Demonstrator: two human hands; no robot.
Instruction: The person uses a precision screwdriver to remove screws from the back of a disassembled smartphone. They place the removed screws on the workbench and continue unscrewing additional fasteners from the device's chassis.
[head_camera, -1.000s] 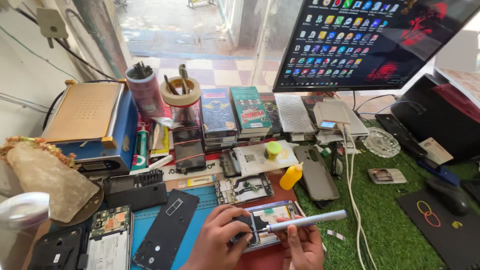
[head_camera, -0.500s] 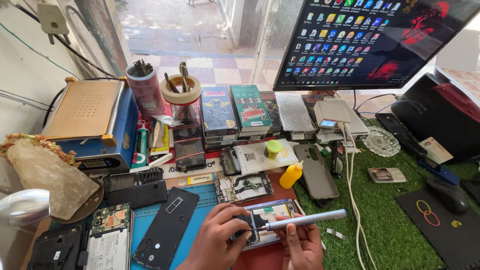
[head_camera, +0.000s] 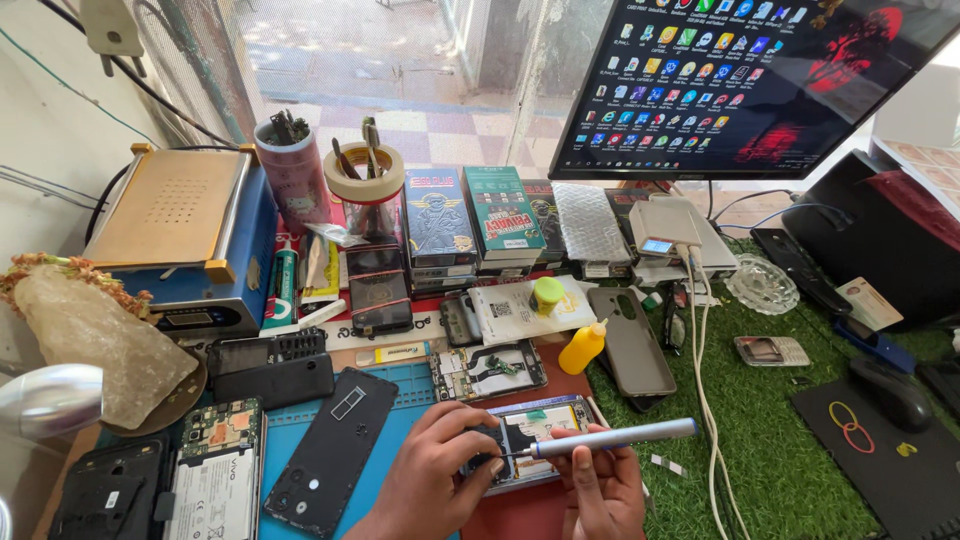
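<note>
Down at the near edge of the bench, the left hand (head_camera: 425, 480) lies palm-down over the left end of an opened phone (head_camera: 530, 440), its fingers curled and pressed onto the frame, holding it flat on the mat. The right hand (head_camera: 600, 490) comes up from below, thumb and fingers pinched round a slim grey electric screwdriver (head_camera: 610, 437); the tool lies nearly level, its tip touching the phone's insides just beside the left fingertips, its tail pointing right over the green turf (head_camera: 800, 460). The phone sits at the seam where the blue work mat (head_camera: 405, 385) meets a red one.

Just left of the hands a dark back cover (head_camera: 330, 450) lies flat, and farther left another opened phone with a white battery (head_camera: 215, 480). Just beyond the worked phone rests a bare phone frame with its board showing (head_camera: 488, 368); a yellow dropper bottle (head_camera: 582, 347) and a grey phone case (head_camera: 632, 340) stand close on the right, with white cables (head_camera: 700, 340) running down across the turf beside the right hand. Nothing lies across the hands themselves.

Farther back are a blue screen-separator machine (head_camera: 190, 240), a pink tool cup (head_camera: 295, 175), a tape roll (head_camera: 364, 172) on a jar, and stacked boxes (head_camera: 470, 215). At the rear a monitor (head_camera: 760, 80) leans over it all, a mouse (head_camera: 892, 392) off to the right.
</note>
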